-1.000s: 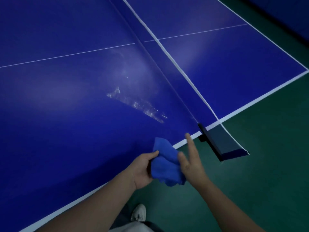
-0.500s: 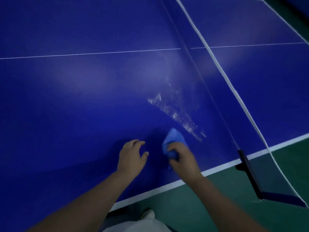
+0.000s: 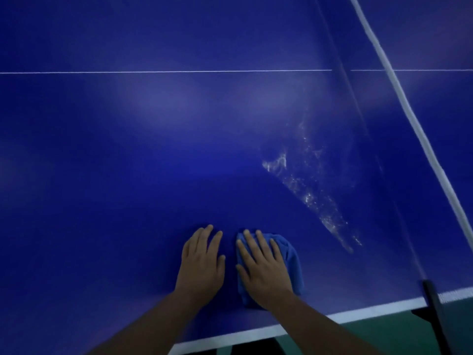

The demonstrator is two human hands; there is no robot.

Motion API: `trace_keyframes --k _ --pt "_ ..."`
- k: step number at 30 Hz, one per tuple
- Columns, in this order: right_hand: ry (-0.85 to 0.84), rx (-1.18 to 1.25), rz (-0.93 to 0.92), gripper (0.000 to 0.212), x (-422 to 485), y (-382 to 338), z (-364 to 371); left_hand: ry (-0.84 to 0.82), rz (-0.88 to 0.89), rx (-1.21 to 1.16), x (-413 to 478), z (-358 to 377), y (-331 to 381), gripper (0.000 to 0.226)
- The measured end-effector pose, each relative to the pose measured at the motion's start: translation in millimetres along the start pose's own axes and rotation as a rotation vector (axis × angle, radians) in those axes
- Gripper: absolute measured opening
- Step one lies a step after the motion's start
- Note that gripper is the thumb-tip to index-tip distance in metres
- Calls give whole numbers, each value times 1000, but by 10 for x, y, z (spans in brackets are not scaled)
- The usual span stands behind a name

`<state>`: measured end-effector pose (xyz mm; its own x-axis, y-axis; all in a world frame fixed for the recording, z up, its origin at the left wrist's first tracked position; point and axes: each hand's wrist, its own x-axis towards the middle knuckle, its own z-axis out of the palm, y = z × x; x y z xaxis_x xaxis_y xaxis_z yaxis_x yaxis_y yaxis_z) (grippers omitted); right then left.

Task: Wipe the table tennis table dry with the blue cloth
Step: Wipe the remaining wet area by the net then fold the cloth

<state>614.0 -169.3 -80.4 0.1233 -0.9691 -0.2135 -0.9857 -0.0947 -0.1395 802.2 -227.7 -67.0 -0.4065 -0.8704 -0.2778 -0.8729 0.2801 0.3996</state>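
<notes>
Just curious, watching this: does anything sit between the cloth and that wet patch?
Nothing visible. The right hand presses the cloth on the table; only bare surface lies between it and the wet patch, up and to the right. The net runs beyond it.

Dimly lit green floor (image 3: 399,334).

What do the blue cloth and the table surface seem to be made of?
Blue cloth: probably microfibre or terry; it bunches in fuzzy folds under the right hand. Table surface: seemingly hard, smooth painted board; it reflects light softly and water beads on it.
</notes>
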Motion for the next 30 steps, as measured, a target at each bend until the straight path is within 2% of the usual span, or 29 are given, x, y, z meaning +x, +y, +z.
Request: trace_keyframes --k 6,10,12,16,17,18,20,21,22,24,26,28,30 --pt "122 119 -77 43 1147 -92 -101 137 -87 62 429 -40 -133 53" --pt "203 114 -124 37 2054 229 -351 168 -198 48 802 -144 -84 56" --pt "263 64 -50 36 2406 666 -514 164 -217 58 1015 -187 -60 61" --pt "300 133 256 34 2568 1442 -720 128 -203 111 1495 -330 -80 70" --pt "320 128 211 36 2522 1443 -704 133 -199 115 1643 -384 -96 71" --pt "326 109 79 38 2429 1331 -650 149 -197 116 1775 -436 -120 72" --pt "270 41 -316 42 2239 997 -526 167 -197 131 2054 -554 -180 73" --pt "243 35 -437 43 2269 887 -509 163 -192 152 2174 -607 -212 75" --pt "237 64 -512 44 2485 865 -525 144 -193 169 2299 -665 -255 79" --pt "285 24 -534 45 3137 986 -627 37 -221 154 2475 -770 -315 97" --pt "236 -28 -389 44 3780 1292 -827 -126 -254 143 2557 -848 -348 116" --pt "212 -82 -207 46 4047 1589 -901 -323 -256 163 2598 -928 -349 134" --pt "245 -157 -234 50 3830 1587 -776 -403 -245 162 2577 -981 -336 151"
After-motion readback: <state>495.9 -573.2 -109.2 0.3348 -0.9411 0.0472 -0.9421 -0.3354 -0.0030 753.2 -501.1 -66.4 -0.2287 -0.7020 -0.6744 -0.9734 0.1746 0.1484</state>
